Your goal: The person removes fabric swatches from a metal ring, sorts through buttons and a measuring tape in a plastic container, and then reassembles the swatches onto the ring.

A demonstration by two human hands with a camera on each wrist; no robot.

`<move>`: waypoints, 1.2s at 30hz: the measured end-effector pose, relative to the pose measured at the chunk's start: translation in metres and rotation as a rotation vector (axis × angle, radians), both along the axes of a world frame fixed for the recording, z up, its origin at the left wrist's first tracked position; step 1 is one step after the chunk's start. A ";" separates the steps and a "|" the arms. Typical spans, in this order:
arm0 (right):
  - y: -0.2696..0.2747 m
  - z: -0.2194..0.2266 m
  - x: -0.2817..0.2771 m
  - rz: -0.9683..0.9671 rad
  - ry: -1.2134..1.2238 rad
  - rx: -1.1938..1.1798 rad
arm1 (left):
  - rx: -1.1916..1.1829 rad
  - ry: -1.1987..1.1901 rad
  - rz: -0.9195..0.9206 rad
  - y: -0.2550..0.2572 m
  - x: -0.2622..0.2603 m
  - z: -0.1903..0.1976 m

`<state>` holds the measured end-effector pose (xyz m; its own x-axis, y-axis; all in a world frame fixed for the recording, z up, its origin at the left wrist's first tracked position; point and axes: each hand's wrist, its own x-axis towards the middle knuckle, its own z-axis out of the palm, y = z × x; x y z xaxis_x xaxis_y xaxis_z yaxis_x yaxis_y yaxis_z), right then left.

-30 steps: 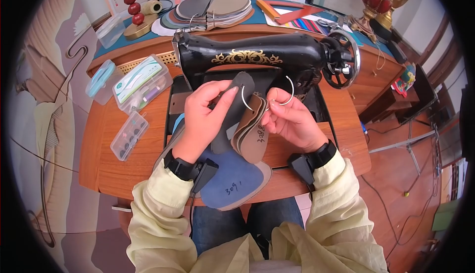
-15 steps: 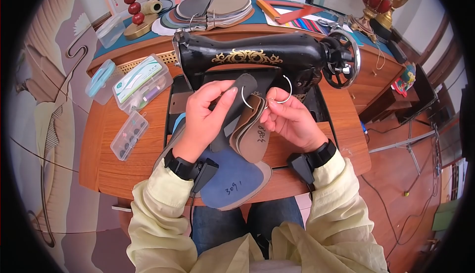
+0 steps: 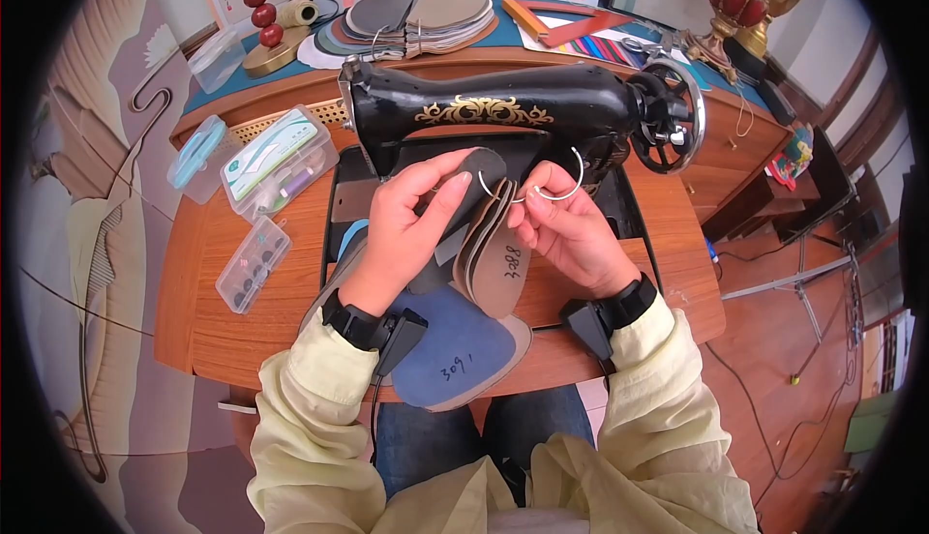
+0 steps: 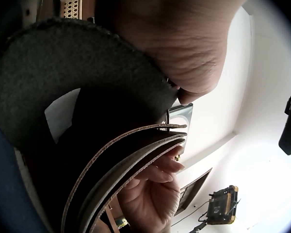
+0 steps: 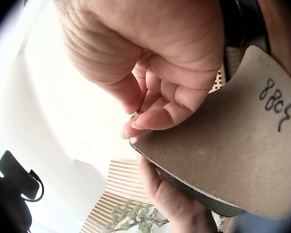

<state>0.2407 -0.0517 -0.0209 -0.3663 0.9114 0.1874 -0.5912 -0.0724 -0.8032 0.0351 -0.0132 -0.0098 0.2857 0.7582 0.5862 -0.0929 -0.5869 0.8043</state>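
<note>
In the head view my left hand [image 3: 397, 229] pinches the top of a dark grey leather-like piece [image 3: 484, 161]. An opened metal ring [image 3: 582, 174] passes through it and through several brown pieces [image 3: 495, 268], the front one marked with handwritten digits. Thumb and fingers of my right hand [image 3: 573, 236] pinch the ring beside the brown pieces' top edge. Below lies a blue piece [image 3: 464, 336] with writing. The left wrist view shows the brown pieces' edges [image 4: 121, 145] fanned apart; in the right wrist view the marked piece [image 5: 233, 141] hangs under my right hand [image 5: 150, 63].
A black sewing machine [image 3: 484, 99] stands behind the hands. To the left are an opened plastic case [image 3: 281, 162] and a small compartment box [image 3: 254, 268]. A stack of ringed pieces [image 3: 416, 16] and a red ruler-like item [image 3: 581, 29] lie on the back shelf.
The ring's free end has swung up and to the right. The brown pieces have turned more edge-on and spread slightly, and the dark piece's top has shifted a little right. Both hands keep their grips.
</note>
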 end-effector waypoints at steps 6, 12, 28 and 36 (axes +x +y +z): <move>0.000 0.000 0.000 0.002 0.003 0.015 | 0.034 0.041 0.013 0.001 -0.001 0.001; 0.000 0.000 0.000 0.028 -0.016 0.003 | -0.170 0.041 -0.138 0.001 -0.007 0.004; 0.000 0.000 0.000 0.055 -0.035 -0.007 | -0.144 0.030 -0.102 0.000 -0.004 -0.001; -0.002 0.002 -0.001 0.022 -0.117 0.006 | -0.181 0.032 -0.106 0.003 -0.004 -0.004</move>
<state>0.2397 -0.0542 -0.0186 -0.4061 0.9019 0.1472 -0.4914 -0.0797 -0.8673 0.0313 -0.0097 -0.0142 0.3854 0.8149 0.4328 -0.1193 -0.4211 0.8991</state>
